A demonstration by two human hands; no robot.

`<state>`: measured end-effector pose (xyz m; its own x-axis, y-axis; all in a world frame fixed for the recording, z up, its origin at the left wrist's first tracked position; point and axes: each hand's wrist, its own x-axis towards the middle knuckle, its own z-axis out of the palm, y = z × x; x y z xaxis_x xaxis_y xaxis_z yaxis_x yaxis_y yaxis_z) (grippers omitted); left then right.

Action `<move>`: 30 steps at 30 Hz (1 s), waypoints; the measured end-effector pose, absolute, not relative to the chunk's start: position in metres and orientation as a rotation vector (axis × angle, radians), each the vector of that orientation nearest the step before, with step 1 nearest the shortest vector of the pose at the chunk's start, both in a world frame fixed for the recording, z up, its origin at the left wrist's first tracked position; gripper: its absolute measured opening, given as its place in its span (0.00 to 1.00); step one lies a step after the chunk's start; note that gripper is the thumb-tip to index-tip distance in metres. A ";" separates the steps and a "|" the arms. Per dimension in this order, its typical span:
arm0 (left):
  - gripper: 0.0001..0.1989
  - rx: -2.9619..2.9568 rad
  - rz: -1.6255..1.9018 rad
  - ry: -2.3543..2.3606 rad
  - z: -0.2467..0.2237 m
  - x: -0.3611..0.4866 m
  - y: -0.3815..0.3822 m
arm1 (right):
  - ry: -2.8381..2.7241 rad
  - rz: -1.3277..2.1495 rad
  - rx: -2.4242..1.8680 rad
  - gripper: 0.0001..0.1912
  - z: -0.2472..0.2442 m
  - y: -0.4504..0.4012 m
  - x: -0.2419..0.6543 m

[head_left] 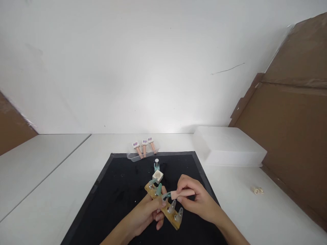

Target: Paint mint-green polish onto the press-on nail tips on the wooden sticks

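My left hand (pixel 150 211) grips a yellowish strip (pixel 174 222) from below and the side, its thumb on top. Clear and green nail-shaped tips (pixel 179 215) stand on the strip, which slants from upper left to lower right. In my right hand (pixel 196 197), pinched between thumb and fingers, is a pale pink brush handle (pixel 182 194). Its green-coated end meets the tip by my left thumb. Just beyond the strip sit a small white block (pixel 157 176) with a round hollow and a teal bottle (pixel 156 165) with a pale top.
A clear tray (pixel 133 157) at the back of the black mat (pixel 109 190) holds three pink-handled pieces (pixel 144 148) with white labelled ends. At the right are a white box (pixel 230 146) and small cream rings (pixel 257 190). Brown cardboard (pixel 288 136) stands beyond.
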<state>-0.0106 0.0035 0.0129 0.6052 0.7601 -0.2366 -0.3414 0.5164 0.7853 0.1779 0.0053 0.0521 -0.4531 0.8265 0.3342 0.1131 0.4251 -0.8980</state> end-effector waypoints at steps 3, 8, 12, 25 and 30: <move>0.15 0.764 0.714 0.622 0.013 -0.010 0.003 | -1.812 1.091 -0.781 0.06 0.049 0.006 0.179; 0.15 0.760 0.706 0.613 0.016 -0.011 0.002 | -1.491 1.334 -0.669 0.06 0.038 0.009 0.185; 0.14 0.774 0.711 0.604 0.018 -0.012 0.002 | -1.414 1.468 -0.645 0.08 0.037 0.009 0.183; 0.15 0.815 0.707 0.611 0.015 -0.011 0.002 | -1.657 1.163 -0.836 0.05 0.051 0.004 0.176; 0.15 0.835 0.692 0.605 0.013 -0.011 0.003 | -1.602 1.111 -0.846 0.07 0.044 0.006 0.180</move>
